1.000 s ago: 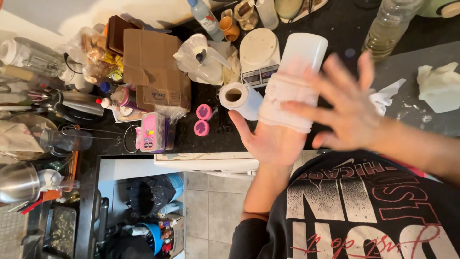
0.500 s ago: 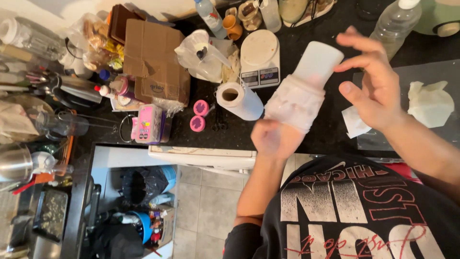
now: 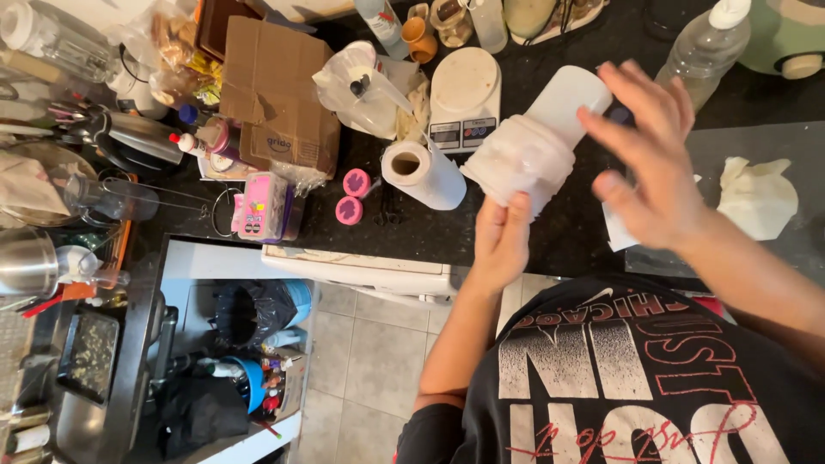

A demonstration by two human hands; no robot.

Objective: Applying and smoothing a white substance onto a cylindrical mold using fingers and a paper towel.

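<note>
1. Left hand (image 3: 503, 236) is closed on the lower end of a white plastic container (image 3: 567, 99) wrapped in a white paper towel (image 3: 520, 163). Fingers pinch the towel against the wall, probably so the wrap stays put.
2. The container is held tilted above the dark worktop (image 3: 430, 232), upper end away from the person and bare of towel. It does not look set down.
3. Right hand (image 3: 657, 163) is open wide, fingers spread, holding nothing. It sits at the upper right side of the container; whether the fingertips touch it I cannot tell, motion blur. The open palm looks placed to press or smooth the towel round the body.
4. Paper towel roll (image 3: 423, 174) lies on its side just left of the wrapped container, core facing the camera. Close by, likely the sheet's source.
5. Digital kitchen scale (image 3: 464, 99) sits behind the roll, near the container but apart.
6. Crumpled white paper (image 3: 756, 198) lies on a grey mat (image 3: 756, 249) to the right, well apart from both hands.
7. Clear plastic bottle (image 3: 709, 47) stands upright at the back right.
8. Cardboard box (image 3: 279, 94) and two pink lids (image 3: 352, 196) sit to the left, out of the way.
</note>
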